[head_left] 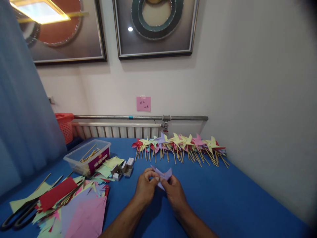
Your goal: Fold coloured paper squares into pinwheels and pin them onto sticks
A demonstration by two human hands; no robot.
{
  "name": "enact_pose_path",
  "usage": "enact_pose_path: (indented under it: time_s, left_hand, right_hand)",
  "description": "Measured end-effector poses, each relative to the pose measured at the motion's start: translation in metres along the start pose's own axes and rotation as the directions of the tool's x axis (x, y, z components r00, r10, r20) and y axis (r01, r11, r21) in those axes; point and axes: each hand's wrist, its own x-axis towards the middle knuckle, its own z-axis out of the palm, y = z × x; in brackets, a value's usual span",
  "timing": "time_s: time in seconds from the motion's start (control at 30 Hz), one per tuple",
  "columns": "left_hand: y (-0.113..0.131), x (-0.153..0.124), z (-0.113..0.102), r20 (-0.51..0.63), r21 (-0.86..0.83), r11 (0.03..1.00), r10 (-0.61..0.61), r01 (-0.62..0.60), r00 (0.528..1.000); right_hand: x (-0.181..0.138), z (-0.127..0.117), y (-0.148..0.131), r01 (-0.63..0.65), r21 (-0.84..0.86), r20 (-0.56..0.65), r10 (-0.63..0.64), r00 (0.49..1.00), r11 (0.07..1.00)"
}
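Between my two hands, just above the blue table (210,195), is a lilac paper pinwheel (167,174) with folded, pointed blades. My left hand (146,185) has its thumb and index finger closed at the pinwheel's middle. On the other side, my right hand (174,191) grips the paper with its thumb near the same spot. Whether a pin sits between the fingertips is too small to tell. Small open boxes (127,168) lie left of my hands, one with tiny metal pieces in it.
Finished pinwheels on sticks (177,142) lie in a row along the wall. A clear plastic tub (74,157) holds thin sticks. Stacked coloured paper (86,215) and black-handled scissors (24,211) are at the left. Behind stand a red basket (65,127) and a radiator (116,129).
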Motion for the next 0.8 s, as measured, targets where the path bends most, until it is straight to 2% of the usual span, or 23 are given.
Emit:
enact_pose_path:
  time_s: [0.2,0.37,0.5,0.8]
  left_hand:
    - [0.003,-0.003,0.0,-0.039,0.09,0.995,0.036,-0.032,0.999]
    - [0.003,-0.006,0.002,-0.053,0.029,0.998,-0.063,0.064,0.997]
    - [0.004,-0.006,0.002,-0.056,-0.019,0.997,-0.072,0.071,0.996]
    - [0.007,-0.005,0.002,-0.047,-0.003,0.997,-0.073,0.073,0.996]
  right_hand:
    - [0.002,-0.001,0.003,0.006,0.006,0.009,-0.006,1.0,1.0]
    - [0.0,-0.001,-0.001,0.009,0.024,0.011,-0.009,1.0,1.0]
    - [-0.002,0.0,-0.006,-0.011,0.043,0.037,0.01,0.999,0.999]
    - [-0.002,0.0,-0.006,-0.018,0.049,0.032,0.017,0.999,0.999]
